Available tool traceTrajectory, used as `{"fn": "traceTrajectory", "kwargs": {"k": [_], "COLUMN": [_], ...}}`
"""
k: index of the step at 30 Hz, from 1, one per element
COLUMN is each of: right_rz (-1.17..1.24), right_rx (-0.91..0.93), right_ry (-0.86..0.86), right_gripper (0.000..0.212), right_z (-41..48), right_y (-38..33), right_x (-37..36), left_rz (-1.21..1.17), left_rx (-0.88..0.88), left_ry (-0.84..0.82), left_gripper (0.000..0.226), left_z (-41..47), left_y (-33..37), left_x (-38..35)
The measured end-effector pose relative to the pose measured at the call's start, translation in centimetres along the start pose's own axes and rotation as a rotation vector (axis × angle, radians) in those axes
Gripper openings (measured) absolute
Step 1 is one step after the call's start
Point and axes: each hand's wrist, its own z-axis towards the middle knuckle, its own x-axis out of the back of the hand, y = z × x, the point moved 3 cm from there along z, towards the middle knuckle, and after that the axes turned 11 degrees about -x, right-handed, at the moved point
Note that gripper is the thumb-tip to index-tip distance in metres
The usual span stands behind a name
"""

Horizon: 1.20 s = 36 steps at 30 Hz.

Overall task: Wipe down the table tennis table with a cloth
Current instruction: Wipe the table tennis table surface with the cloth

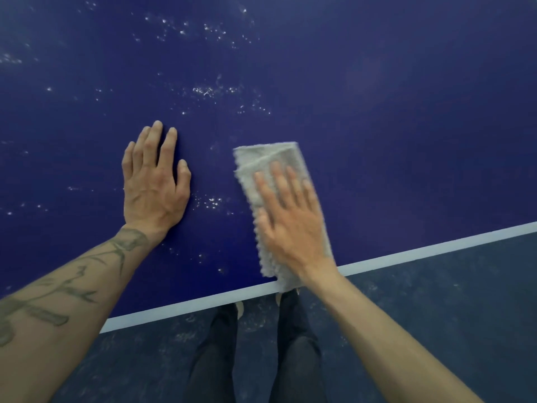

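The dark blue table tennis table [377, 112] fills the upper view, its white edge line [436, 247] running diagonally from lower left to right. A folded grey cloth [270, 161] lies flat on the table near that edge. My right hand [290, 225] presses flat on the cloth, fingers spread and blurred. My left hand [155, 181] rests flat on the bare table to the left of the cloth, fingers apart, holding nothing. White specks [213, 202] dot the surface between the hands and farther up and left.
Below the table edge lies a dark grey-blue floor [450, 315] with pale smudges. My legs in dark trousers [220, 359] stand close against the edge. More specks [209, 91] are scattered over the middle and far left of the table.
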Motion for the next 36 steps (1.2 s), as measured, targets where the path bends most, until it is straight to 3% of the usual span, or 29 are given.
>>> {"fn": "traceTrajectory", "kwargs": {"k": [3, 5, 7, 10, 13, 16, 19, 21, 24, 27, 31, 33, 36], "right_rz": [0.003, 0.027, 0.052, 0.053, 0.006, 0.005, 0.048, 0.075, 0.08, 0.03, 0.003, 0.022, 0.078], "right_rx": [-0.281, -0.38, -0.352, -0.093, 0.063, -0.195, -0.411, -0.377, -0.12, 0.03, -0.293, -0.432, -0.359], "right_ry": [0.023, 0.048, 0.063, 0.009, -0.028, 0.005, 0.05, 0.058, 0.001, -0.037, -0.001, 0.028, 0.019], "right_gripper": [0.066, 0.068, 0.069, 0.066, 0.063, 0.064, 0.067, 0.069, 0.066, 0.063, 0.066, 0.069, 0.07], "right_z": [2.0, 3.8, 4.9, 2.6, -0.3, 0.5, 3.2, 4.1, 1.8, -1.2, -1.8, -1.3, -0.3], "right_y": [3.5, 2.1, -1.8, -7.3, -5.5, -1.1, -2.5, -6.6, -12.5, -11.0, -4.0, -4.9, -11.0], "right_x": [1.1, 1.2, 0.7, -0.5, -0.6, 0.3, 0.4, -0.3, -1.8, -1.9, -0.6, -0.7, -1.5], "left_rz": [-0.008, -0.003, -0.004, -0.004, -0.039, -0.026, 0.0, 0.024, 0.043, 0.029, 0.022, 0.022, 0.023], "left_rx": [0.004, -0.002, -0.006, -0.011, -0.028, -0.07, -0.057, -0.058, -0.087, -0.074, -0.072, -0.072, -0.072], "left_ry": [0.0, 0.001, 0.005, 0.004, 0.012, 0.004, -0.011, -0.024, -0.041, -0.03, -0.027, -0.035, -0.035], "left_gripper": [0.054, 0.054, 0.053, 0.053, 0.052, 0.052, 0.053, 0.054, 0.055, 0.054, 0.053, 0.053, 0.053], "left_z": [0.0, -0.1, -0.1, 0.0, 0.1, 0.5, 1.3, 1.7, 1.6, 1.6, 1.7, 1.7, 1.7], "left_y": [-0.2, -0.3, -0.4, -0.4, -0.8, -2.0, -3.9, -5.2, -6.1, -6.1, -6.1, -6.2, -6.1], "left_x": [0.0, -0.1, -0.2, -0.1, 0.2, 0.8, 1.3, 1.3, 1.1, 1.2, 1.4, 1.4, 1.4]}}
